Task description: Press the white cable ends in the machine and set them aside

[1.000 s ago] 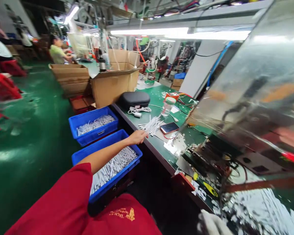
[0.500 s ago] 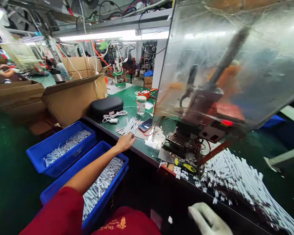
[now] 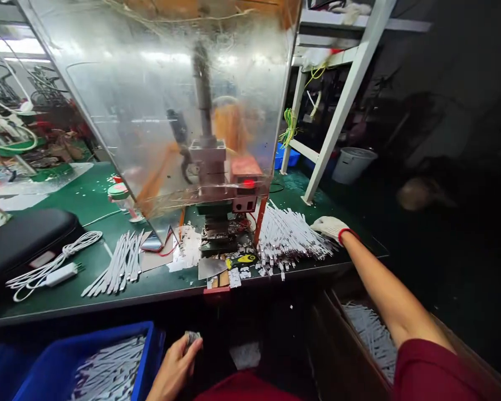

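Note:
My bare left hand point(image 3: 176, 365) is in front of the table edge, its thumb and fingers closed together. A small shiny grey piece point(image 3: 193, 337) shows at its fingertips; I cannot make out what it is. My right hand point(image 3: 329, 227), in a white knitted glove with a red cuff, reaches out to the right end of a heap of white flat strips point(image 3: 290, 231) on the table. Its fingers are stretched out over the strips and touch them. A smaller bundle of white strips point(image 3: 119, 262) lies to the left on the green table.
A press machine point(image 3: 209, 167) stands behind a clear plastic shield point(image 3: 142, 111). Before it lies a scraper with a yellow-black handle point(image 3: 242, 260). A phone point(image 3: 153, 240), a charger point(image 3: 62, 274) and a black case point(image 3: 29, 234) lie left. Below are a blue bin point(image 3: 150, 340) and a carton point(image 3: 329, 328).
The view has swung to the right. My left hand has drawn back from the small bundle to in front of my body. My gloved right hand has risen from below the table to the heap.

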Available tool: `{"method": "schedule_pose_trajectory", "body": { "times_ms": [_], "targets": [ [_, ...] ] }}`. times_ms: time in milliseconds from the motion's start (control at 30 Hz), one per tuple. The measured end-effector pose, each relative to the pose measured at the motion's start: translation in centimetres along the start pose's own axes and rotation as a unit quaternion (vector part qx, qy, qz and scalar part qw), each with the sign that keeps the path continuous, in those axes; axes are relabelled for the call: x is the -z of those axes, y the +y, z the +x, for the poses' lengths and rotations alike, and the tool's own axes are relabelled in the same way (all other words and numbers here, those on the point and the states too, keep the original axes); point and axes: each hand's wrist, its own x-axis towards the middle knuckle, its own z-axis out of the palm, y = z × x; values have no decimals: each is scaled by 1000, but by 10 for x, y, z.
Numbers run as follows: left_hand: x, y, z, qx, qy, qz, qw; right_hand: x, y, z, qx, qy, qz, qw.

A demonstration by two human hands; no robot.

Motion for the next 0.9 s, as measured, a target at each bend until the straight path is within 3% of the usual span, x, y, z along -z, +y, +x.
{"method": "schedule_pose_trajectory", "body": {
  "times_ms": [100,233,600,767,900],
  "targets": [
    [-13,-6,0,-22,-25,42,999,-14,-4,16,-1,-59,-35,998],
    [-16,-4,6,-36,-41,105,993,-22,-11,32,-23,-54,-53,997],
    [-11,-2,6,-50,-36,175,983,7,3,27,-51,-2,-32,998],
    [-21,5,9,-68,-55,192,978,-13,0,24,-70,-23,-55,996],
    [-25,0,8,-81,-59,193,976,-21,-8,27,-71,-31,-60,995]
  ]
}}
